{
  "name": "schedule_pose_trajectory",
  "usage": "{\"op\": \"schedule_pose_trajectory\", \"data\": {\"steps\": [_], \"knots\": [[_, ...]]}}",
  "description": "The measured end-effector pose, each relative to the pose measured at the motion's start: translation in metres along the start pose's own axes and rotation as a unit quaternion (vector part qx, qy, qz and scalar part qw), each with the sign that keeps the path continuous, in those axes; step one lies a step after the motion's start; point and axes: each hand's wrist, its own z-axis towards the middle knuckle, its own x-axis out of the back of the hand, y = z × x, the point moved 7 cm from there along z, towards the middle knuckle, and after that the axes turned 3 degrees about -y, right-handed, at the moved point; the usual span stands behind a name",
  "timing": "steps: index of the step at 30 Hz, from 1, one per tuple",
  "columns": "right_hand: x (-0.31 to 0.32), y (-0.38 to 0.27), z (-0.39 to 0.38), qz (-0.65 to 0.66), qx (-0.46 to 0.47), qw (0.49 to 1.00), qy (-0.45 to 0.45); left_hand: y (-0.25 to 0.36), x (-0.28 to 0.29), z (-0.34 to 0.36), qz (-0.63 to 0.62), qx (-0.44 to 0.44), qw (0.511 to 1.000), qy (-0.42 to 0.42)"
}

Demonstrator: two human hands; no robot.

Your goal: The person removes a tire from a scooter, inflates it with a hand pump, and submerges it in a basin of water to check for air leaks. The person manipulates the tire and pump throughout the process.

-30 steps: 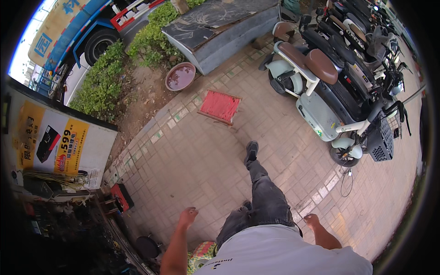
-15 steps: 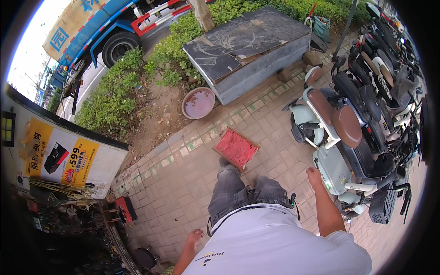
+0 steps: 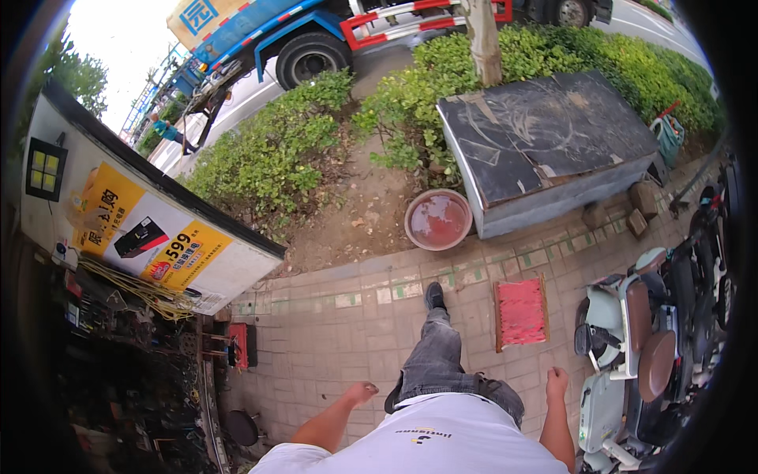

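My left hand (image 3: 362,393) hangs beside my hip with its fingers loosely apart and nothing visible in it. On the other side my right hand (image 3: 557,384) hangs with its fingers curled in; no object shows in them. Neither hand touches anything. Nearest to the right hand are a red mat-like panel with a brown frame (image 3: 522,313), lying on the paving, and a pale green electric scooter (image 3: 602,403) with brown seats. One dark shoe (image 3: 435,296) of mine is set forward on the bricks (image 3: 379,340).
A round basin of reddish liquid (image 3: 438,221) sits beside a large dark-topped box (image 3: 553,142). Hedges (image 3: 268,158) border a road with a blue tanker truck (image 3: 292,35) and a distant person (image 3: 170,134). At left are a yellow-and-white sign panel (image 3: 158,237), cluttered tools (image 3: 118,379) and a stool (image 3: 242,427).
My view has swung left, so the box, basin, red panel and scooters sit farther right. My foot is now stepping forward, left of the panel. Both hands remain at my sides.
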Motion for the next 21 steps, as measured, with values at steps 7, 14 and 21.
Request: {"op": "schedule_pose_trajectory", "data": {"steps": [7, 14, 21], "knots": [[-0.074, 0.068, 0.002, -0.171, -0.107, 0.977, -0.073, 0.072, 0.116, 0.128, 0.004, -0.026, 0.999, -0.03], [-0.219, -0.121, 0.102, -0.135, -0.032, 0.982, -0.131, 0.151, 0.287, 0.286, 0.191, -0.068, 0.978, 0.055], [-0.323, -0.278, 0.21, -0.109, -0.041, 0.977, -0.177, 0.39, 0.361, 0.362, -0.147, -0.22, 0.959, 0.103]]}}
